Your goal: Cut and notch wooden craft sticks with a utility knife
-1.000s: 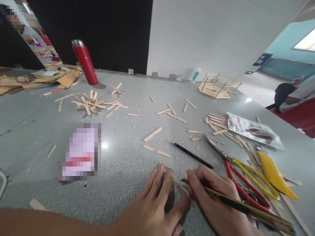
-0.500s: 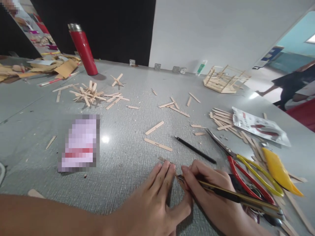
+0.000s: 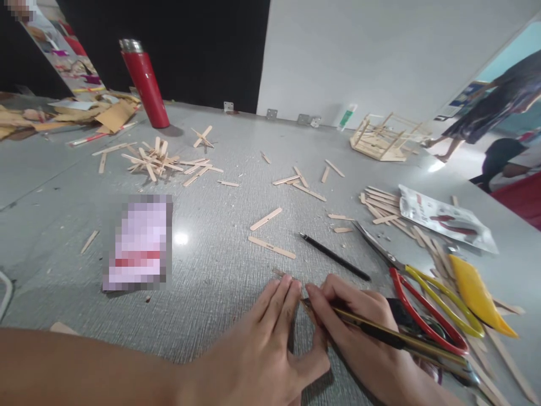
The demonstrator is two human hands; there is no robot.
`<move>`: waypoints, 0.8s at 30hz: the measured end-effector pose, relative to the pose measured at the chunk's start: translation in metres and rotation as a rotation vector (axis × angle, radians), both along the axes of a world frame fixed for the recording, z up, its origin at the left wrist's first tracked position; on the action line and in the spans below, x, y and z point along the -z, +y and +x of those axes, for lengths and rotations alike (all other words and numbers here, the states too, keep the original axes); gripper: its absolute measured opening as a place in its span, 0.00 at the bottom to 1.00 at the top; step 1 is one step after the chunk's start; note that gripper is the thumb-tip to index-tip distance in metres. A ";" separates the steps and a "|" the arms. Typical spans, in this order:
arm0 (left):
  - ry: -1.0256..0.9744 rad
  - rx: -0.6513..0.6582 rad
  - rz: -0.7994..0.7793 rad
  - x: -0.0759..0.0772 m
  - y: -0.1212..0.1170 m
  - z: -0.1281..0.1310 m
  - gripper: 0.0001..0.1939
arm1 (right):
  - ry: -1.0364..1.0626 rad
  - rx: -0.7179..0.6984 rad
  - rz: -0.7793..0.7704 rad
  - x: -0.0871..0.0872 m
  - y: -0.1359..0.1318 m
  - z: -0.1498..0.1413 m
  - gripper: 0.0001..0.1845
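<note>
Wooden stick [image 3: 311,311] (mostly hidden by the fingers) is held down against the tabletop [image 3: 203,321] at the near middle of the view, between the two hands. By the left hand [image 3: 264,349] it is pressed from above: the fingers are stretched out flat and side by side, and the thumb is spread toward the right hand [image 3: 367,358]. In the right hand a craft knife [image 3: 384,334] is grasped like a pen, its blade set at the stick just beside the left fingertips; whether the wood has been cut into cannot be told.

Just ahead of the hands, two loose sticks [image 3: 271,248] are set at an angle to each other, and beside them a black pen [image 3: 336,257] is laid slantwise. To the right, scissors [image 3: 395,260] with one red and one yellow handle are placed near the right hand, with a yellow object [image 3: 475,293] (its kind cannot be made out) just beyond. More sticks [image 3: 382,197] are partly covered by a silver pouch [image 3: 448,219]. Farther off, a frame built of sticks [image 3: 393,153] is stood near the white panel [image 3: 359,62], while on the left a heap of sticks [image 3: 154,162], a red bottle [image 3: 146,84] and a pixelated purple item [image 3: 139,237] are seen.
</note>
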State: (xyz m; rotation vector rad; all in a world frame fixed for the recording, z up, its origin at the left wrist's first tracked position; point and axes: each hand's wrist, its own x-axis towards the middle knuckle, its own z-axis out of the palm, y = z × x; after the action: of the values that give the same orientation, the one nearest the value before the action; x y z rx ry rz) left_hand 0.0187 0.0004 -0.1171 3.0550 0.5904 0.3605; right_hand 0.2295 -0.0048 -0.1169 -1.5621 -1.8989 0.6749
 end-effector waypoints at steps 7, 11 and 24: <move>0.008 -0.021 -0.024 -0.006 -0.001 0.000 0.33 | -0.039 -0.086 0.068 -0.002 -0.001 -0.001 0.23; 0.003 -0.025 -0.019 -0.007 -0.002 0.001 0.32 | -0.071 -0.119 0.090 -0.002 0.000 0.001 0.22; 0.014 -0.004 -0.027 -0.006 -0.003 -0.002 0.31 | 0.031 -0.035 0.055 -0.011 0.001 -0.002 0.24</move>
State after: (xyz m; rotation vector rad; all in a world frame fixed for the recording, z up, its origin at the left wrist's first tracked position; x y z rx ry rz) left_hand 0.0168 -0.0029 -0.1114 3.0335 0.5971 0.3280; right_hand 0.2273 -0.0043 -0.1055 -1.4792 -1.9096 0.6530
